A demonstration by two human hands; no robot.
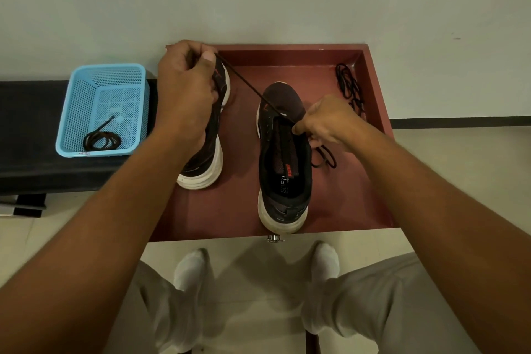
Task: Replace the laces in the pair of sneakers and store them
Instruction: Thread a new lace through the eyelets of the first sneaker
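Fingers of left hand (186,80) pinch a dark lace (247,85) taut at 11 o'clock; right hand (324,123) fingers nip its other end by the right sneaker (284,158) eyelets. Left sneaker (207,158) half hidden behind left wrist. Both sit in red tray (370,100); spare laces (349,86) at 1 o'clock corner. Blue basket (103,109) w/ coiled lace (100,139) at 9 o'clock, open floor room at 6.

Perforated glossy plastic basket (103,106), matt knit-cloth sneakers (284,152) on smooth rubbery soles, matt painted tray (287,56).
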